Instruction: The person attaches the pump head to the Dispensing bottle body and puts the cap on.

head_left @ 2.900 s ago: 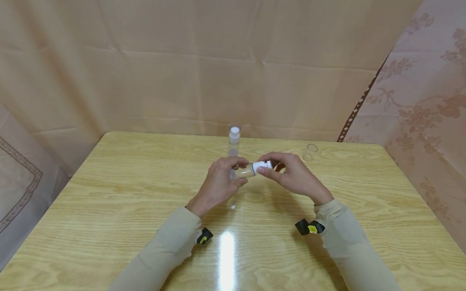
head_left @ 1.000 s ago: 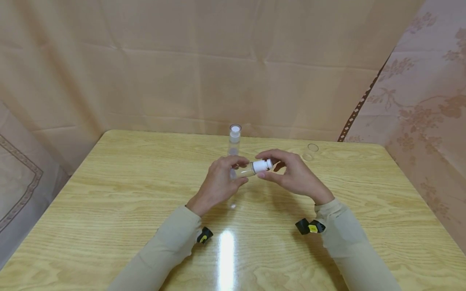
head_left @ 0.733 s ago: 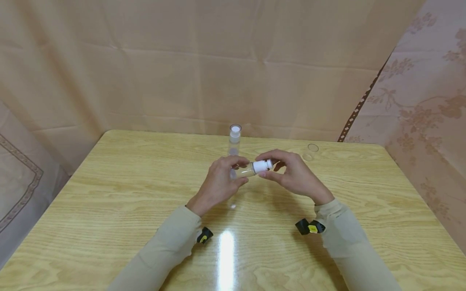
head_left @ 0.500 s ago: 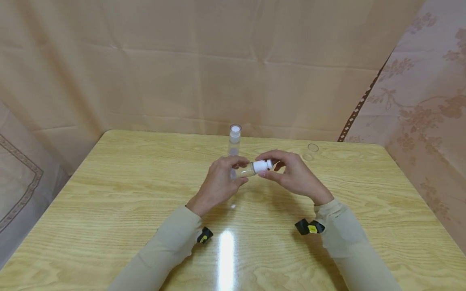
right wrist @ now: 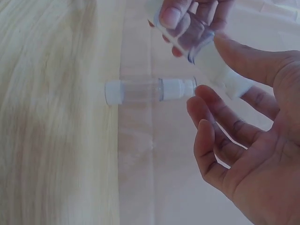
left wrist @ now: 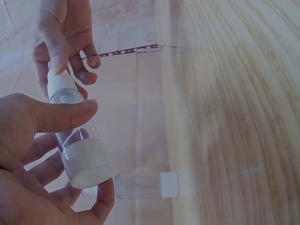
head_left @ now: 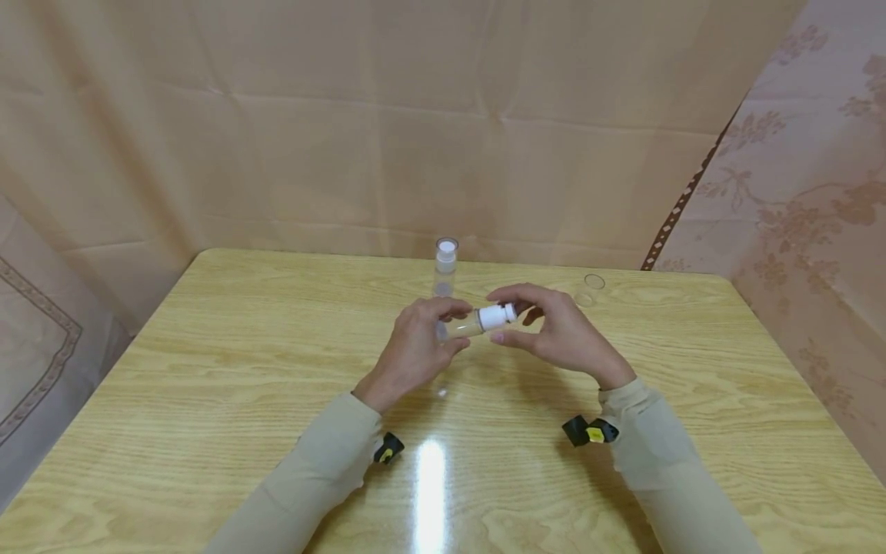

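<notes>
In the head view, my left hand [head_left: 413,342] grips a clear pump bottle [head_left: 462,326] round its see-through body. The bottle lies nearly level above the table, its white pump top [head_left: 495,316] pointing right. My right hand [head_left: 564,335] surrounds that top, thumb below and index finger above, with a small gap showing in the head view. The right wrist view shows the thumb overlapping the white collar [right wrist: 213,63] and the other fingers loosely bent. The left wrist view shows the bottle's white base [left wrist: 89,161] between my left thumb and fingers.
A second pump bottle [head_left: 446,265] stands upright behind my left hand. To the right, a clear cap [head_left: 591,289] stands on the wooden table [head_left: 277,331]. A beige curtain [head_left: 415,131] hangs along the back edge.
Earlier, my right thumb lay on the white collar; now it sits slightly below it, and the fingers have loosened. My left hand and the bottle keep about the same place.
</notes>
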Demonstrator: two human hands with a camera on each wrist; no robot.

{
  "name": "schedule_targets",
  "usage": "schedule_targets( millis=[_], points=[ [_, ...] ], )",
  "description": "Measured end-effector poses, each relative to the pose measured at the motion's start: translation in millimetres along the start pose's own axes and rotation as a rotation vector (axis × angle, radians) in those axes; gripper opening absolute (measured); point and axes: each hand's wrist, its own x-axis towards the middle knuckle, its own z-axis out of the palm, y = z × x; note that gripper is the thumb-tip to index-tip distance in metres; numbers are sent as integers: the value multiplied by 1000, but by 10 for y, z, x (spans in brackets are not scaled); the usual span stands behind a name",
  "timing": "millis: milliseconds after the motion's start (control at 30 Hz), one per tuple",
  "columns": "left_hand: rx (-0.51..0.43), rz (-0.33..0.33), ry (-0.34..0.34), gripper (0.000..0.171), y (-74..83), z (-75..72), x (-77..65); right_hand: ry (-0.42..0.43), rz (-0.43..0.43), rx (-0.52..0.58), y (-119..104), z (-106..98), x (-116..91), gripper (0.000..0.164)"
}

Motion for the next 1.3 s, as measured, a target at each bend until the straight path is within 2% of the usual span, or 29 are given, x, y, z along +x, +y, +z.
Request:
schedule_targets(
  millis=[200, 667, 867, 1133, 1300],
  points=[
    [-12, -17, 4, 39, -21, -16, 10, 0, 38, -60, 93, -92, -13, 53],
    [-30, -30, 0, 39, -27, -10, 18, 54, 156, -260, 241, -355, -91, 48],
    [-23, -37, -4, 40, -42, 1, 0, 38, 220, -328, 295, -438, -123, 47],
    [-29, -36, -1, 40, -38, 4, -10, 3, 276, -492, 426, -722, -108, 54],
    [-45, -35, -7, 40, -40, 6, -10, -29, 311, -512, 566, -928, -47, 55]
  ],
)
